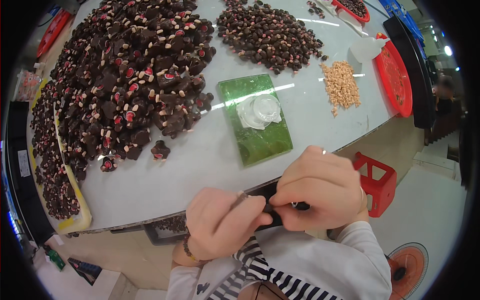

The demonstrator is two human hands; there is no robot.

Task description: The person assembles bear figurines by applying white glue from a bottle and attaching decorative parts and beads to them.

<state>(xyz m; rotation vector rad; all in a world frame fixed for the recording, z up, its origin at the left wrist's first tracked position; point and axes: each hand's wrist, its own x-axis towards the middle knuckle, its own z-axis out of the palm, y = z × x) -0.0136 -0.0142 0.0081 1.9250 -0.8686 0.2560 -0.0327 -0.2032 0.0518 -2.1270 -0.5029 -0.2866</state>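
Over the table's front edge, my left hand (222, 220) and my right hand (320, 187) meet with bent fingers, both closed in a pinch. Between their fingertips shows a small dark brown piece (268, 206), mostly hidden. Something pale peeks out beside my left index finger, too covered to name. Just beyond the hands lies a green slab (260, 142) bearing a clear plastic cup-like container (261, 111). A large heap of dark brown moulded pieces (135, 75) with red and beige parts covers the left. One similar piece (160, 150) sits apart at its near edge.
Smaller dark pieces (270, 37) are heaped at the back. Small beige pieces (341, 85) lie right of the slab, near a white squeeze bottle (367, 49) and a red tray (400, 75). A yellow-edged tray (82, 215) stands left. Below are a red stool (377, 185) and an orange fan (407, 270).
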